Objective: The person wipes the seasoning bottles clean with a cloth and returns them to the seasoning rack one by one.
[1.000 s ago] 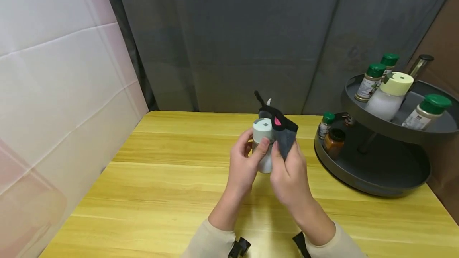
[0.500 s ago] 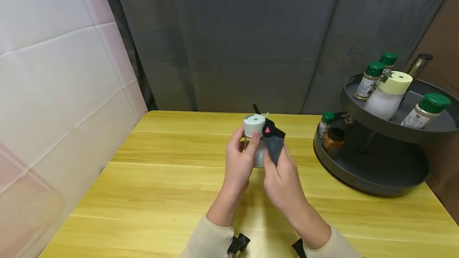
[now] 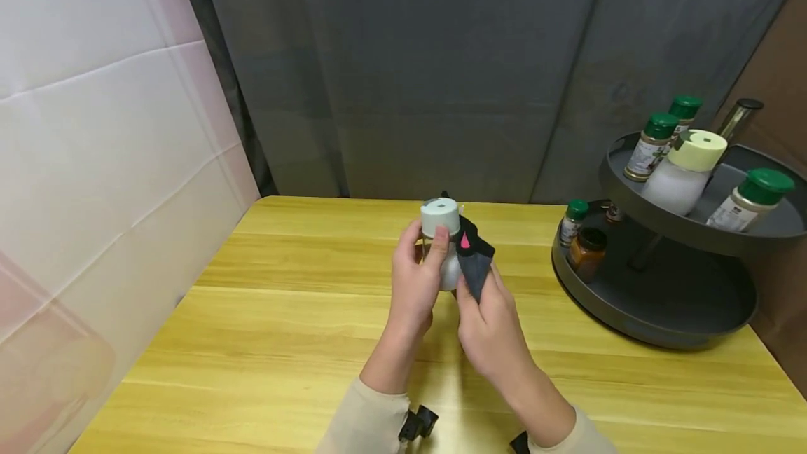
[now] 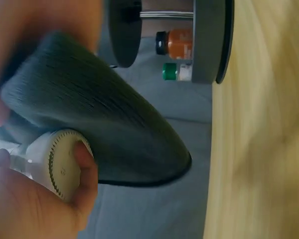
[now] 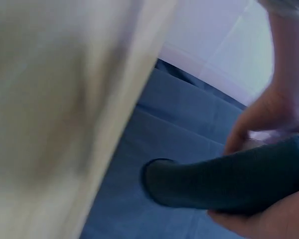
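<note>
My left hand (image 3: 411, 293) grips a clear jar (image 3: 450, 273) with white contents and a pale green cap (image 3: 440, 217), held up over the table. The jar's ridged white base (image 4: 67, 164) shows in the left wrist view with a finger curled against it. A dark grey cloth (image 3: 476, 272) with black edging and a pink patch is pinched in my right hand (image 3: 494, 331) and lies against the jar's right side. In the right wrist view the cloth (image 5: 224, 179) hangs folded, and the jar is mostly hidden behind it.
To the right stands a dark two-tier turntable rack (image 3: 656, 331). Its upper tray carries green-capped spice bottles (image 3: 646, 153) and a yellow-capped jar (image 3: 677, 184). An orange jar (image 3: 588, 251) and a small green-capped bottle (image 3: 571, 223) sit below. A grey curtain (image 3: 403, 76) hangs behind the wooden table (image 3: 284, 342).
Both hands have shifted left and slightly toward me with the jar and cloth. The cloth has slid lower along the jar, leaving the cap more exposed.
</note>
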The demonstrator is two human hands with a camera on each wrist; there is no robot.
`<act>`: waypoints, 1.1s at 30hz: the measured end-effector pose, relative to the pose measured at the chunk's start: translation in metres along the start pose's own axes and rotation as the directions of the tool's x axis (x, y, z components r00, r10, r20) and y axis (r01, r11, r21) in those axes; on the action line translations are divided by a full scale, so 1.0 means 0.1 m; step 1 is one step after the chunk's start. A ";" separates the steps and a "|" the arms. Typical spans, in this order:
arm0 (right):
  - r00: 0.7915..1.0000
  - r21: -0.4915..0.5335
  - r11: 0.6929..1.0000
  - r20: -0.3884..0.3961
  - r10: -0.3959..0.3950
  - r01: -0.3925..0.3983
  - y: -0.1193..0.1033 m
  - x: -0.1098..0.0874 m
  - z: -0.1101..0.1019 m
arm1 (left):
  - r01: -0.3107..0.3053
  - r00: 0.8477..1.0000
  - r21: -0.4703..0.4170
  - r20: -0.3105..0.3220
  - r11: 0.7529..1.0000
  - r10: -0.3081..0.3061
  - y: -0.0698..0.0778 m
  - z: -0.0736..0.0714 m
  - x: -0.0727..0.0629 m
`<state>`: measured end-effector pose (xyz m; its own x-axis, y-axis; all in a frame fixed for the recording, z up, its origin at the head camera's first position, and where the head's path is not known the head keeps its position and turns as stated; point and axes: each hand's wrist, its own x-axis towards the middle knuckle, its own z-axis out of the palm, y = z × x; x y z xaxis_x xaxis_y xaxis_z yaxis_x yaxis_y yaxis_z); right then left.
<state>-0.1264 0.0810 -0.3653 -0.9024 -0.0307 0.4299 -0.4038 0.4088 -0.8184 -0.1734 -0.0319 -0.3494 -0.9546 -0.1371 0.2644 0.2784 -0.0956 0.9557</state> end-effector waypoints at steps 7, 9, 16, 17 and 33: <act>0.984 -0.008 0.987 -0.086 -0.159 0.159 -0.14 0.20 -0.04 | 0.006 0.999 0.028 0.039 1.000 -0.007 -0.06 0.07 -0.04; 0.977 -0.047 0.980 -0.076 -0.198 0.195 -0.13 0.20 0.01 | 0.020 1.000 0.010 0.023 1.000 -0.020 -0.06 0.07 -0.03; 0.997 -0.040 0.996 -0.006 -0.082 0.081 0.03 0.06 0.09 | 0.053 0.998 -0.036 -0.022 0.998 -0.054 -0.03 -0.01 0.04; 0.999 -0.020 0.998 -0.004 -0.054 0.053 0.03 0.07 0.07 | 0.048 0.999 -0.032 -0.022 0.998 -0.049 -0.03 -0.01 0.04; 0.986 -0.089 0.983 -0.029 -0.164 0.161 -0.04 0.05 0.05 | 0.068 0.998 -0.095 -0.008 0.993 -0.069 -0.02 0.04 0.04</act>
<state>-0.1303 0.0744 -0.3622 -0.8195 -0.0712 0.5687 -0.5285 0.4777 -0.7018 -0.1784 -0.0284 -0.3501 -0.9707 -0.1382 0.1966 0.2216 -0.1979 0.9549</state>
